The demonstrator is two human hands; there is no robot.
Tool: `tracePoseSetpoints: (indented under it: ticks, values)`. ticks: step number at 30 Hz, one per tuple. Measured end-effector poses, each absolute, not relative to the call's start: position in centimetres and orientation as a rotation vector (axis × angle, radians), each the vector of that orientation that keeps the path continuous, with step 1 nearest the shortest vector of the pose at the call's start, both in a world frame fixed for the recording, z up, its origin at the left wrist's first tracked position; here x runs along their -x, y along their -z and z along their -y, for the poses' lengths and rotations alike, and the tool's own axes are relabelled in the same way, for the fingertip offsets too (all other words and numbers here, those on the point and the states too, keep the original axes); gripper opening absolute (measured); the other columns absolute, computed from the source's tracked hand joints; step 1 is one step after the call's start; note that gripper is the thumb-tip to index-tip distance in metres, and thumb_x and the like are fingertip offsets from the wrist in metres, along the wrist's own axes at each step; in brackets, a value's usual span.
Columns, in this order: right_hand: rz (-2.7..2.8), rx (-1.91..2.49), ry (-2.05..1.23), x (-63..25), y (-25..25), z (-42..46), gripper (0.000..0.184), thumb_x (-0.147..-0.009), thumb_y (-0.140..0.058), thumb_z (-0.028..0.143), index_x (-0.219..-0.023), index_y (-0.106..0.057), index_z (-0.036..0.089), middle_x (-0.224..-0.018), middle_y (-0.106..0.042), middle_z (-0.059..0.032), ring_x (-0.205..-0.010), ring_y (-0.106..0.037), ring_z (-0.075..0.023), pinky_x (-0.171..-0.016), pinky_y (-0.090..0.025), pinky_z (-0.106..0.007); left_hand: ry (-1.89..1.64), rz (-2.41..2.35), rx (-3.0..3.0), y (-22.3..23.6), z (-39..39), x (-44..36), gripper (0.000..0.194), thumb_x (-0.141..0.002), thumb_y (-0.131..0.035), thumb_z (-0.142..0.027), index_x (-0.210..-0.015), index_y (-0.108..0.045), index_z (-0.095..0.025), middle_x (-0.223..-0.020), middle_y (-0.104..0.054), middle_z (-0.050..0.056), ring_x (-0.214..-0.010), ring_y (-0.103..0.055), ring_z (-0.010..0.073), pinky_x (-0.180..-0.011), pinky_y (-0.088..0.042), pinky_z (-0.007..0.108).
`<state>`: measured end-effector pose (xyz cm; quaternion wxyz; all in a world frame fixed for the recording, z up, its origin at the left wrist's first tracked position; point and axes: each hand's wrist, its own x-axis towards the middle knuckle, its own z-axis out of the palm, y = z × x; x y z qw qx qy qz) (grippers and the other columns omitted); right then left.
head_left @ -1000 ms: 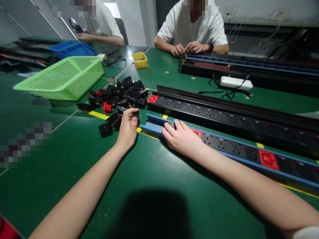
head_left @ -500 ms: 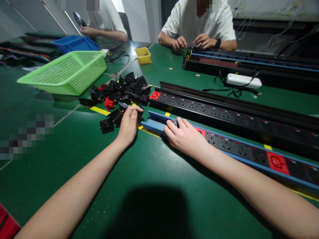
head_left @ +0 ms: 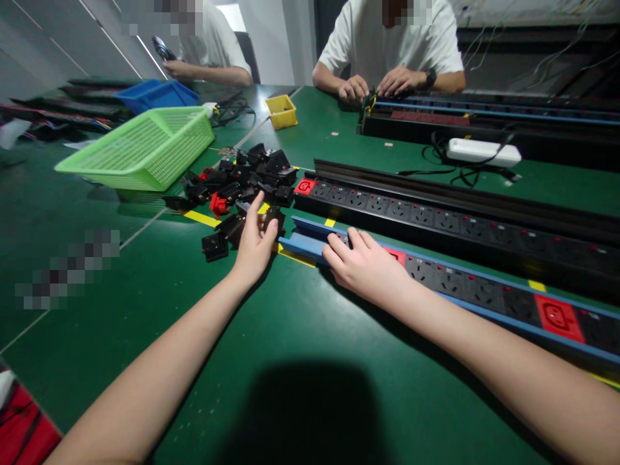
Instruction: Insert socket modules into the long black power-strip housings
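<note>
My left hand (head_left: 255, 242) is open, index finger stretched forward and thumb apart, beside a loose black socket module (head_left: 274, 217). It is at the near edge of a pile of black socket modules (head_left: 242, 174), among which lies a red socket module (head_left: 218, 205). My right hand (head_left: 365, 261) curls its fingers over a socket module at the left end of the row in a blue metal channel (head_left: 306, 247). Most of that module is hidden under the fingers. Black and red sockets fill the channel to the right; its left end is bare.
Behind the channel lies a black power strip (head_left: 378, 205). A green basket (head_left: 145, 148), blue bin (head_left: 155, 97) and yellow box (head_left: 281, 113) stand farther back. Across the green table, a co-worker's hands (head_left: 402, 81) work at another long strip. A white extension block (head_left: 484, 152) lies nearby.
My left hand's fingers have spread apart, the index finger lifting toward the pile. My right hand stays at the end of the socket row. The view has shifted slightly.
</note>
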<state>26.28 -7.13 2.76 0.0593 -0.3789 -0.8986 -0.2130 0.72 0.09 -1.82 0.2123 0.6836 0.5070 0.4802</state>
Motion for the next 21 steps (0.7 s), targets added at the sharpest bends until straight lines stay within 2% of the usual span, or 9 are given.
tracePoseSetpoints:
  ticks: [4,8,11,13,18,21]
  values:
    - [2.715,1.148,0.654,-26.29,-2.79,7.17,0.027,-0.101,-0.044,0.024,-0.119,-0.060,0.011,-0.126,-0.062,-0.0159,-0.110,-0.059,-0.0344,-0.088,-0.045,-0.043,-1.304,-1.498,-1.754,2.02,-0.38,-0.87,0.054,-0.086,-0.067,-0.054,-0.130,-0.058,-0.022,-0.104,-0.062,0.006,-0.089,-0.061,0.0183,-0.079,-0.052,0.032]
    - [2.710,1.152,0.651,-26.26,-2.70,7.16,0.027,-0.100,-0.046,0.024,-0.118,-0.060,0.012,-0.126,-0.062,-0.0161,-0.111,-0.059,-0.0348,-0.087,-0.045,-0.043,-1.330,-1.461,-1.685,2.13,-0.60,-0.77,0.052,-0.083,-0.071,-0.054,-0.121,-0.060,-0.021,-0.092,-0.061,0.003,-0.079,-0.059,0.0153,-0.070,-0.050,0.028]
    - [2.710,1.158,0.642,-26.22,-2.67,7.17,0.026,-0.098,-0.048,0.024,-0.118,-0.060,0.012,-0.126,-0.062,-0.0156,-0.109,-0.059,-0.0342,-0.085,-0.045,-0.042,-1.322,-1.469,-1.648,2.07,-0.51,-0.71,0.052,-0.083,-0.070,-0.056,-0.120,-0.059,-0.021,-0.096,-0.061,0.004,-0.077,-0.061,0.0145,-0.069,-0.052,0.028]
    - [2.704,1.165,0.637,-26.22,-2.68,7.19,0.025,-0.098,-0.049,0.024,-0.117,-0.060,0.012,-0.126,-0.062,-0.0156,-0.109,-0.059,-0.0341,-0.085,-0.045,-0.042,-1.298,-1.480,-1.649,1.88,-0.36,-0.79,0.054,-0.082,-0.071,-0.055,-0.123,-0.058,-0.022,-0.104,-0.062,0.005,-0.079,-0.064,0.0151,-0.070,-0.054,0.029]
    - [2.696,1.174,0.622,-26.26,-2.83,7.29,0.025,-0.096,-0.051,0.023,-0.117,-0.059,0.013,-0.126,-0.062,-0.0142,-0.109,-0.059,-0.0346,-0.084,-0.044,-0.041,-1.311,-1.457,-1.711,1.58,-0.23,-1.05,0.051,-0.080,-0.074,-0.050,-0.120,-0.059,-0.022,-0.117,-0.067,0.009,-0.107,-0.066,0.0220,-0.086,-0.056,0.033]
    - [2.695,1.193,0.599,-26.27,-2.92,7.33,0.022,-0.096,-0.051,0.023,-0.113,-0.060,0.013,-0.122,-0.063,-0.0142,-0.106,-0.060,-0.0327,-0.082,-0.043,-0.040,-1.298,-1.426,-1.660,1.67,-0.38,-1.04,0.054,-0.079,-0.075,-0.050,-0.121,-0.059,-0.021,-0.110,-0.070,0.008,-0.101,-0.068,0.0213,-0.087,-0.057,0.035]
